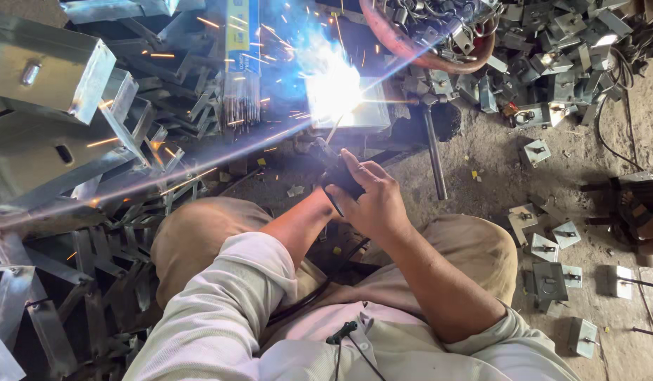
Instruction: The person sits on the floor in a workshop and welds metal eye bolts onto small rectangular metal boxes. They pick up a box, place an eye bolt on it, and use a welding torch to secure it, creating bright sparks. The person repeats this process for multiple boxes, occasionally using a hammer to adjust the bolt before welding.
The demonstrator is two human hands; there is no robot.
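Item: our right hand [372, 201], fingers curled and wrapped over the black electrode holder [337, 173]; our left hand lay hidden beneath, grip not discernible. The holder's rod [333, 130] met the small metal block [347, 102] ahead of our knees, arc flaring white.

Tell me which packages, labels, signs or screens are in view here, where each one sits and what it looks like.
Blue and yellow rectangular box of welding rods: top centre, left of the white welding flash; its open lower end shows a bundle of thin grey rods.
No signs or screens in view.
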